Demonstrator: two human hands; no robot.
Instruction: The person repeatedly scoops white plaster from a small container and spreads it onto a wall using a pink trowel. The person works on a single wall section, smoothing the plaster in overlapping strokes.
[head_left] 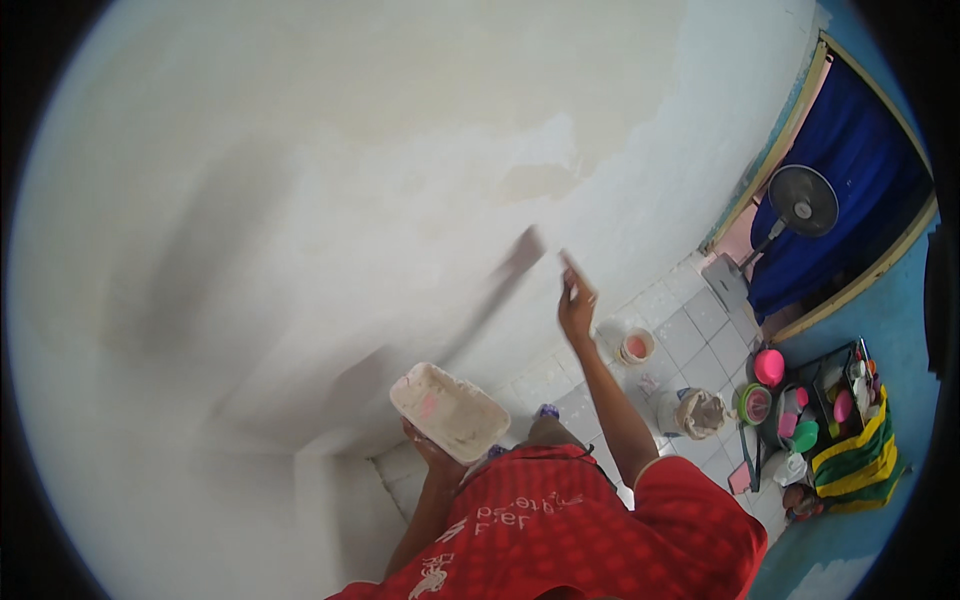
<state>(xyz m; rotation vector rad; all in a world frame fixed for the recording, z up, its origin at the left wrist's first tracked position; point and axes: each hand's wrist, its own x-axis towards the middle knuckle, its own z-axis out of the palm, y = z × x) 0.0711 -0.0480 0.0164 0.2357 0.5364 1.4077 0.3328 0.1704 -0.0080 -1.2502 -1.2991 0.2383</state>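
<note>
My right hand (576, 308) is raised against the white wall (350, 180) and grips a flat putty blade (577, 270) whose edge lies on the plaster. A grey shadow of the blade falls on the wall just to its left. My left hand (428, 445) holds a shallow rectangular tray (448, 411), smeared with whitish paste, from underneath at chest height. I wear a red shirt.
A small bucket (636, 346) and an open sack (700, 412) stand on the tiled floor (690, 330) by the wall. A standing fan (800, 205) is before a blue curtain (850, 180). Colourful plastic dishes (800, 400) and a striped bag (855, 455) lie at the right.
</note>
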